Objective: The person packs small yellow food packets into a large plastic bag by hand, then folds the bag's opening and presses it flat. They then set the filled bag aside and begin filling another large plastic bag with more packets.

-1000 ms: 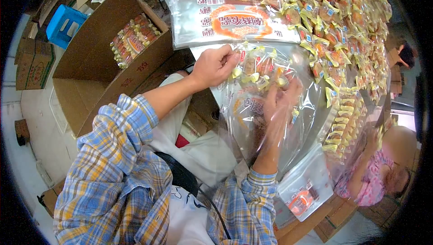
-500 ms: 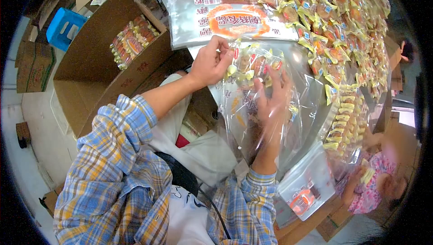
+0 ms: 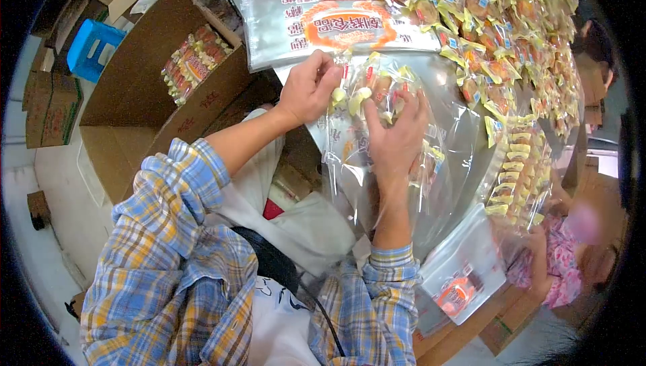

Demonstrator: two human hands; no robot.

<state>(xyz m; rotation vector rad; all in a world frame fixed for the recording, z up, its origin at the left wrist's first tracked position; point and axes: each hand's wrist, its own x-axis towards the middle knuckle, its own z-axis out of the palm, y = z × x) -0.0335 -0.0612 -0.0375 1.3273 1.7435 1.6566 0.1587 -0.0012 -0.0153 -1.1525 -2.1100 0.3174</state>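
My left hand point(image 3: 309, 90) is closed in a pinch at the far left edge of a clear plastic bag point(image 3: 346, 184), beside a small wrapped cake point(image 3: 338, 95). Reaching inside that bag, my right hand point(image 3: 398, 138) has its thumb and fingers curved around several wrapped cakes point(image 3: 382, 88) in clear and yellow wrappers. The film covers my right wrist and forearm. Just beyond both hands lies a stack of flat printed bags point(image 3: 350, 24) with a red and orange logo.
A large pile of wrapped cakes covers the table's far right. A filled bag point(image 3: 518, 171) and more flat bags point(image 3: 464, 278) lie at right, near a person in pink point(image 3: 562, 265). At left, an open cardboard box point(image 3: 124, 96) holds a filled pack point(image 3: 196, 63); a blue plastic stool point(image 3: 94, 49) stands behind.
My right hand has moved slightly forward inside the bag, its thumb now against the cakes. My left hand stays at the bag's edge. The person at right has shifted.
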